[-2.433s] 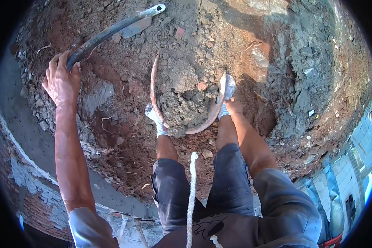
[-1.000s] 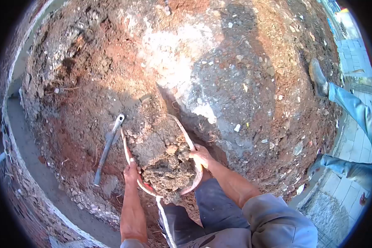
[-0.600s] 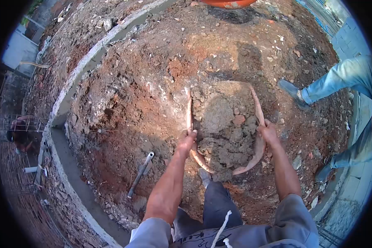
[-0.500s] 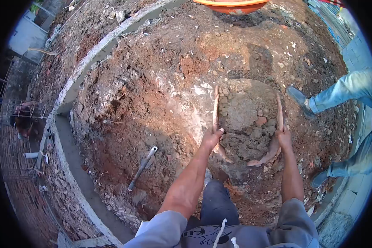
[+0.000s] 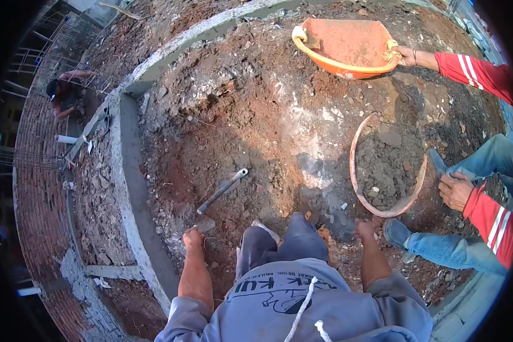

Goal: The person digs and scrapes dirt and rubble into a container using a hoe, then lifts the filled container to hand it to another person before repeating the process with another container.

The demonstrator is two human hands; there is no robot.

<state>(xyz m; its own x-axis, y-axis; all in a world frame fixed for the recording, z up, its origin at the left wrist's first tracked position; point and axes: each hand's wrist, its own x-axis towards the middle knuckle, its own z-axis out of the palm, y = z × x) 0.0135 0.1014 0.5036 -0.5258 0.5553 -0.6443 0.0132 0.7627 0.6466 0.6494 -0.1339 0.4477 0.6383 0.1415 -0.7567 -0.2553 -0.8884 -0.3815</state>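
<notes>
My left hand [image 5: 194, 236] hangs over the dirt at my left side, its fingers curled closed with nothing visible in them. A pipe-like metal bar [image 5: 222, 191] lies on the ground a little ahead of it. To the right of my knees, my right hand [image 5: 365, 229] is also curled closed and seems to hold nothing. It is nearest to a basin [image 5: 353, 165] with a worn orange rim, apart from it. Grey-brown soil with lumps [image 5: 385, 171] fills this basin, which rests on the ground beside a co-worker's shoe.
At right, a co-worker in a red sleeve [image 5: 473, 71] grips an orange tub [image 5: 347, 45] by its cloth-wrapped handle. A low concrete beam [image 5: 125, 188] curves along the left and far side. Another person [image 5: 68, 94] bends beyond it, near a brick wall [image 5: 37, 199].
Both my hands have let go of the basin's rim and drawn back, spread apart. The basin stands farther right in view. The co-worker's arms and the orange tub have come into view.
</notes>
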